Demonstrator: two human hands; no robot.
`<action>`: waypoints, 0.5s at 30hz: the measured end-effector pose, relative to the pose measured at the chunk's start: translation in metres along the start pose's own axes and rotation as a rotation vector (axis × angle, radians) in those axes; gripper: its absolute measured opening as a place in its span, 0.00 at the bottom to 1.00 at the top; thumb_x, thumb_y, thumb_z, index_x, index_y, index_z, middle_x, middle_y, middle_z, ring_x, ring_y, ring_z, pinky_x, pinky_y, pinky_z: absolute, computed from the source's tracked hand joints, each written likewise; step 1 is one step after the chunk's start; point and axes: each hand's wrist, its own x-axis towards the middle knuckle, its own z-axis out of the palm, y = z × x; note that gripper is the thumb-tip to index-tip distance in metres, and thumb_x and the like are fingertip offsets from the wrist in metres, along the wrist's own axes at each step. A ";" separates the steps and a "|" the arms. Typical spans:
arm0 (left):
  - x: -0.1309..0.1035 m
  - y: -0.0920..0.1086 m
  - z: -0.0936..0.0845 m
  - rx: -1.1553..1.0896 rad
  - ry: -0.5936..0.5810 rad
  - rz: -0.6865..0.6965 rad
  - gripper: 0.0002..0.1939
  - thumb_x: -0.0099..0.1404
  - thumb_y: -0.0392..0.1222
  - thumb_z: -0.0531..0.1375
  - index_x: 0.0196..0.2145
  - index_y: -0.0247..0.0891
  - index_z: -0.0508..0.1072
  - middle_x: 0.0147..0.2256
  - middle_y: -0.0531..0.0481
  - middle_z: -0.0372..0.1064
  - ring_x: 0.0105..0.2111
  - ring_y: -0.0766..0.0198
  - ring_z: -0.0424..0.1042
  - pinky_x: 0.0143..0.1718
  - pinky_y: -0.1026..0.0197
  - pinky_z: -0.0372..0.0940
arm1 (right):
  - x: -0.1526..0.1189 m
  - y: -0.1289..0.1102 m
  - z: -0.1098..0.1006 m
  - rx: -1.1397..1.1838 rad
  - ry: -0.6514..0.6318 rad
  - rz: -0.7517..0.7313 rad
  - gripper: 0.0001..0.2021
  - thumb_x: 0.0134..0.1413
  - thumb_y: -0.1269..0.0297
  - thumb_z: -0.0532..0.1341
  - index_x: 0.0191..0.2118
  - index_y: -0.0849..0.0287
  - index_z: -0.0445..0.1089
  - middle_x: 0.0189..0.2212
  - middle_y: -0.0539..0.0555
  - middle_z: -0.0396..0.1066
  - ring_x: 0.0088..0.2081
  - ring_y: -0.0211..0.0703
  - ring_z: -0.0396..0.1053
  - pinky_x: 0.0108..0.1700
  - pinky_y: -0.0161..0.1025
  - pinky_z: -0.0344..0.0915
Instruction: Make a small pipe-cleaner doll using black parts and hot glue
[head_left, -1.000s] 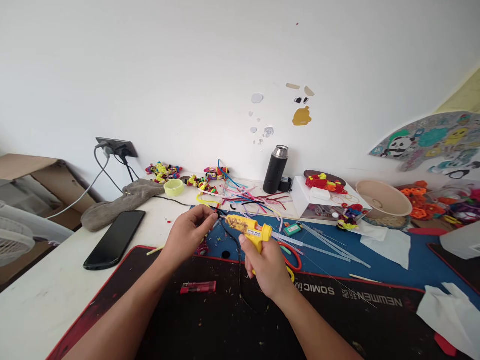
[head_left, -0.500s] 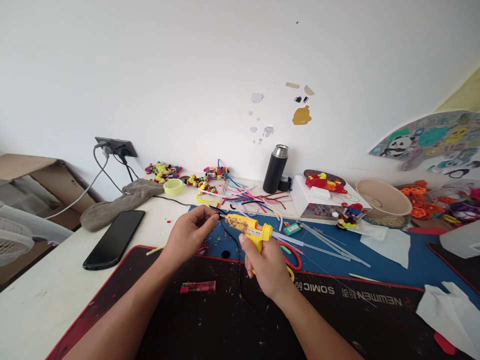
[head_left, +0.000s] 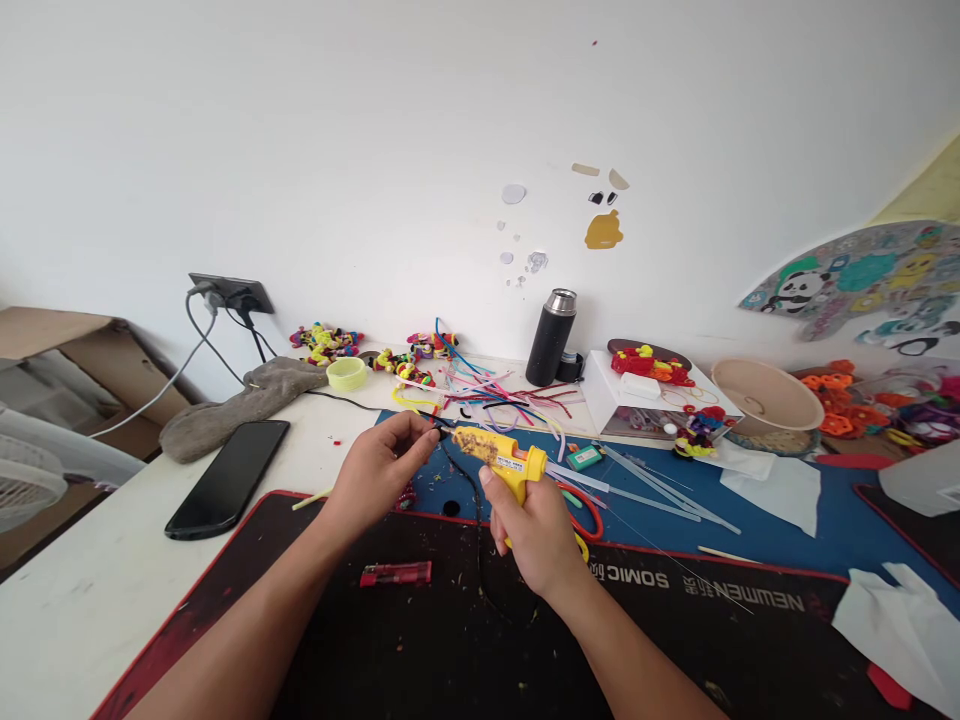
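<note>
My right hand (head_left: pixel 534 525) is wrapped round the grip of a yellow hot glue gun (head_left: pixel 491 452), whose front is stained brown. A translucent glue stick (head_left: pixel 574 477) appears behind the gun's rear end. The nozzle points left, close to the fingertips of my left hand (head_left: pixel 386 460). Those fingers are pinched together; a small bit of red shows at their tips, too small to name. A black cord (head_left: pixel 478 520) runs down below the gun. Under my left hand, a dark red beaded-looking piece (head_left: pixel 406 497) is partly hidden.
A red lighter (head_left: pixel 396 574) lies on the black desk mat (head_left: pixel 405 660). Scissors (head_left: pixel 589 510) and loose glue sticks (head_left: pixel 667 490) are to the right. Behind lie coloured pipe cleaners (head_left: pixel 510 395) and a black thermos (head_left: pixel 552 338). A phone (head_left: pixel 227 480) rests at left.
The glue gun has shifted very slightly to the right, its nozzle a touch farther from my left fingertips. Both hands keep their holds.
</note>
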 end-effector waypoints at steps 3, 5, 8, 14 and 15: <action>0.000 0.000 0.000 0.001 0.001 0.004 0.19 0.68 0.59 0.60 0.33 0.40 0.72 0.24 0.56 0.65 0.24 0.64 0.61 0.27 0.63 0.57 | 0.000 0.000 0.000 0.006 0.001 0.005 0.30 0.65 0.39 0.59 0.18 0.54 0.58 0.11 0.47 0.59 0.15 0.37 0.60 0.21 0.34 0.59; 0.000 0.000 0.001 0.002 0.002 0.007 0.19 0.68 0.60 0.60 0.33 0.41 0.72 0.24 0.56 0.65 0.24 0.64 0.61 0.27 0.63 0.57 | 0.000 0.000 0.000 0.006 0.002 0.010 0.30 0.65 0.39 0.59 0.18 0.53 0.58 0.11 0.47 0.59 0.14 0.37 0.60 0.21 0.35 0.59; 0.000 0.001 0.001 0.004 0.003 0.007 0.19 0.68 0.60 0.59 0.32 0.41 0.72 0.24 0.56 0.65 0.24 0.64 0.62 0.26 0.63 0.57 | 0.000 0.001 0.000 0.000 0.007 0.009 0.30 0.65 0.38 0.59 0.18 0.53 0.59 0.11 0.47 0.59 0.14 0.37 0.60 0.21 0.35 0.59; 0.000 0.001 0.001 0.008 0.017 0.010 0.19 0.67 0.60 0.60 0.32 0.40 0.73 0.24 0.55 0.66 0.25 0.64 0.62 0.27 0.63 0.58 | 0.000 0.000 0.001 0.008 0.003 0.009 0.30 0.64 0.38 0.59 0.19 0.54 0.58 0.11 0.47 0.58 0.14 0.36 0.60 0.21 0.34 0.58; 0.000 0.001 0.001 0.011 0.021 0.007 0.19 0.67 0.59 0.60 0.32 0.40 0.73 0.24 0.55 0.66 0.25 0.64 0.62 0.27 0.62 0.58 | 0.000 -0.001 0.001 0.009 0.003 0.011 0.30 0.64 0.38 0.59 0.19 0.53 0.58 0.11 0.47 0.58 0.14 0.36 0.60 0.20 0.34 0.58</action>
